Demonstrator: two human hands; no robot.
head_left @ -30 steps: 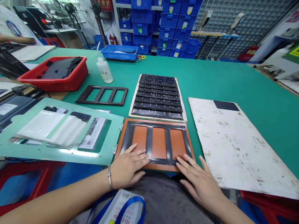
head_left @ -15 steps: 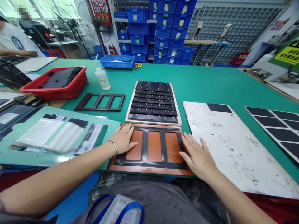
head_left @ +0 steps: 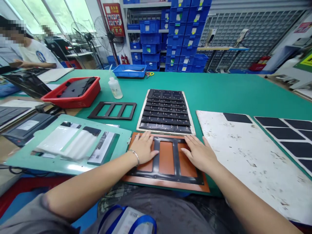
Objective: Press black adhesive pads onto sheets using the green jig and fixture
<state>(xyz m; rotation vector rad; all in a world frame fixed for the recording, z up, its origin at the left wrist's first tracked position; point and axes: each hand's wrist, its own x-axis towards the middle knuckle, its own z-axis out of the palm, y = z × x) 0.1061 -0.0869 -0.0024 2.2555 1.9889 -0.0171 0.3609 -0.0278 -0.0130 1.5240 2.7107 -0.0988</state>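
Observation:
In front of me a black frame (head_left: 156, 162) with three rectangular openings lies flat on an orange-brown board (head_left: 170, 186). My left hand (head_left: 144, 148) rests palm down over the frame's upper left part, fingers stretched forward. On the upper right part lies my right hand (head_left: 201, 153), also flat with its thumb apart. Neither hand is wrapped around anything. Just beyond the board, several overlapping black panels (head_left: 167, 112) with small light marks lie on a white-edged board (head_left: 191, 118). Another black frame with openings (head_left: 119, 111) lies to the left of them.
A pale green template (head_left: 80, 167) with plastic sheets lies left. Behind it are a red bin (head_left: 70, 102), a squeeze bottle (head_left: 115, 88) and a blue tray (head_left: 129, 73). Right lies a stained white board (head_left: 243, 156) beside black pieces (head_left: 277, 133). A co-worker (head_left: 36, 53) sits far left.
Both hands have slid inward and forward over the frame, the left to the right and the right to the left. The camera view has shifted a little.

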